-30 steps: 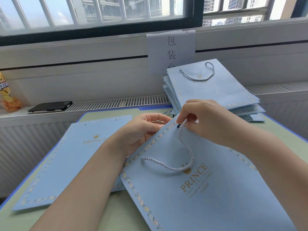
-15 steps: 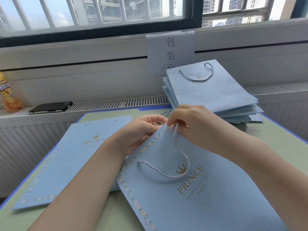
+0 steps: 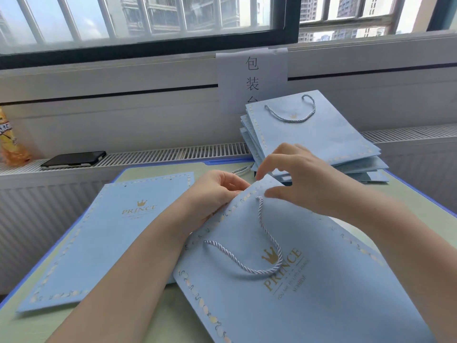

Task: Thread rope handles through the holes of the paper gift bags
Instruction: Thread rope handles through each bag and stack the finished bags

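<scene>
Fingers (image 3: pixel 265 167) of the right hand (image 3: pixel 304 184) spread released, left hand (image 3: pixel 212 194) pinching the bag (image 3: pixel 309 293) on the green table (image 3: pixel 173 315) under a window (image 3: pixel 148 21).

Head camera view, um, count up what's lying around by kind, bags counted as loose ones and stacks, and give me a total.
Loose blue gift bags: 2, the one being worked on and a flat one
Stacks of finished bags: 1
Rope handles in full view: 2
Black phone: 1
Paper sign: 1
Orange packet: 1
Total: 8

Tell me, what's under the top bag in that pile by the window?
Under the top bag in the pile, more blue bags' edges stick out. How many, and whether they have rope handles, is covered.
</scene>
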